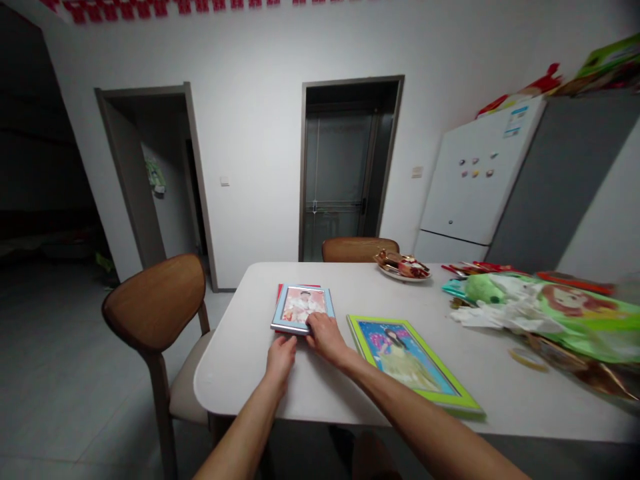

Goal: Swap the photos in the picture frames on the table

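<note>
A small light-blue picture frame [304,305] lies on the white table, with a red item [280,291] showing from under its edges. My right hand [326,335] grips the frame's near right corner, fingers on top of it. Just below the frame's front edge is my left hand [281,358], its fingers curled together; whether they hold anything is hidden. A larger green picture frame [410,360] with a figure in a yellow dress lies flat to the right, beside my right forearm.
On the white table [235,353], a plate of wrapped items [403,265] stands at the back. Bags and crumpled tissues [515,310] cover the right side. A wooden chair [157,300] is at the left, another [360,249] behind the table.
</note>
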`<action>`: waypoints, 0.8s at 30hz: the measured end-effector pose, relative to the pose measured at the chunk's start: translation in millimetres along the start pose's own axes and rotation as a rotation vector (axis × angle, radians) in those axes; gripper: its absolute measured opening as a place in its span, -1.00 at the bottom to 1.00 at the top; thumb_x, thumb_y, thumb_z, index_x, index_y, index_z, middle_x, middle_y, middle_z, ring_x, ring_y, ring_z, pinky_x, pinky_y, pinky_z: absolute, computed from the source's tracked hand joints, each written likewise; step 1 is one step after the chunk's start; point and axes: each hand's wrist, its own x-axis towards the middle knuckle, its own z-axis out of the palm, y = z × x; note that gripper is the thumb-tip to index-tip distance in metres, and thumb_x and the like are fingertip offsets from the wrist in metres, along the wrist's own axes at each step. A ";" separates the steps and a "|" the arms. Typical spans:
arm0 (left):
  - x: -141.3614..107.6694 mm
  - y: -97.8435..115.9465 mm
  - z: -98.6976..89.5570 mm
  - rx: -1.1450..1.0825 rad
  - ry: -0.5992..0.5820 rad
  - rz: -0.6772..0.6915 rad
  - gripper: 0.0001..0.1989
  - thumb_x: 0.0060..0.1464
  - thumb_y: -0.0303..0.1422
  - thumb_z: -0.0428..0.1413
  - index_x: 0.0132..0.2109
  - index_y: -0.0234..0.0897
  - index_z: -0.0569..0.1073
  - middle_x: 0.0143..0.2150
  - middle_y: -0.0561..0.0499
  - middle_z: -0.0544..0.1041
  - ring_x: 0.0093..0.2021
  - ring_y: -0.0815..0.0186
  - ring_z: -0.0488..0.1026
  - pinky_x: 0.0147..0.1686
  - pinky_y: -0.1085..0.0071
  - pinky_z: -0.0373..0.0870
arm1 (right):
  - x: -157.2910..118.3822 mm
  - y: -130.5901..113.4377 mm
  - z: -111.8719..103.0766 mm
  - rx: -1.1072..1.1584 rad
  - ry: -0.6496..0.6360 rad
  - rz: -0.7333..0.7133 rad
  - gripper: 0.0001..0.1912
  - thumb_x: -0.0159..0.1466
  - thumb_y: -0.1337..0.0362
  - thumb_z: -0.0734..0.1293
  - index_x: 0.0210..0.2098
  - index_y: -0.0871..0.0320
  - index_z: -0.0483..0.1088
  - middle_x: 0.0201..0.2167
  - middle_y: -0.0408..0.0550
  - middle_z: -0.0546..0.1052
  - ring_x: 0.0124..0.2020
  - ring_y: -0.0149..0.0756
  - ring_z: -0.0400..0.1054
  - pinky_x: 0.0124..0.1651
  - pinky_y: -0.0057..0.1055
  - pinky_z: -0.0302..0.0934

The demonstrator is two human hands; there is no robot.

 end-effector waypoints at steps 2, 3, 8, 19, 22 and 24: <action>-4.8 2.3 -2.0 -0.111 -0.003 0.012 -0.73 0.05 -0.29 0.02 -0.14 -0.39 0.34 -0.23 -0.08 0.45 -0.28 0.28 0.42 -0.30 0.30 0.37 | -16.1 -6.0 -5.5 0.046 0.002 -0.035 -0.78 0.01 0.38 0.22 -0.30 0.21 0.26 -0.26 0.00 0.38 -0.20 -0.25 0.20 -0.15 -0.37 0.04; -8.5 4.2 -2.7 -0.164 0.006 0.036 -0.73 0.03 -0.29 0.04 -0.17 -0.40 0.36 -0.26 -0.09 0.47 -0.30 0.28 0.44 -0.30 0.34 0.37 | -24.7 -9.5 -8.8 0.094 0.003 -0.050 -0.78 0.00 0.38 0.23 -0.30 0.20 0.26 -0.28 -0.01 0.38 -0.22 -0.26 0.21 -0.16 -0.37 0.05; -44.2 23.1 -1.7 -0.291 0.038 0.226 -0.70 -0.07 -0.31 0.09 -0.16 -0.33 0.38 -0.15 -0.06 0.48 -0.13 0.26 0.40 -0.13 0.41 0.29 | -56.9 -27.6 -34.6 0.555 0.032 -0.058 -0.69 -0.02 0.34 0.25 -0.23 0.17 0.28 -0.16 0.02 0.37 -0.10 -0.23 0.20 -0.04 -0.28 0.05; -140.8 34.1 0.1 0.550 -0.316 0.991 -0.53 0.05 -0.45 -0.09 0.14 -0.26 0.09 0.09 -0.10 0.28 0.08 0.23 0.21 0.02 0.32 0.21 | -111.9 -31.8 -110.6 1.583 0.202 0.585 -0.25 0.07 0.00 0.19 0.17 0.03 -0.17 -0.06 0.02 0.37 -0.12 -0.21 0.31 -0.22 -0.30 0.27; -145.6 19.3 -4.9 0.743 -0.352 1.267 -0.50 0.06 -0.41 -0.11 0.16 -0.32 0.04 0.08 -0.19 0.28 0.08 0.17 0.19 -0.02 0.29 0.26 | -131.4 -31.0 -103.6 1.556 0.170 0.592 -0.23 0.03 0.01 0.23 0.17 0.03 -0.13 -0.16 0.00 0.44 -0.26 -0.22 0.38 -0.25 -0.29 0.28; -146.8 10.5 -8.2 0.866 -0.348 1.387 -0.51 0.06 -0.37 -0.10 0.16 -0.33 0.05 0.03 -0.21 0.33 0.06 0.16 0.21 -0.07 0.30 0.31 | -138.7 -29.2 -92.6 1.508 0.160 0.550 -0.24 0.01 0.04 0.26 0.15 0.05 -0.05 -0.23 -0.02 0.48 -0.30 -0.21 0.40 -0.24 -0.25 0.27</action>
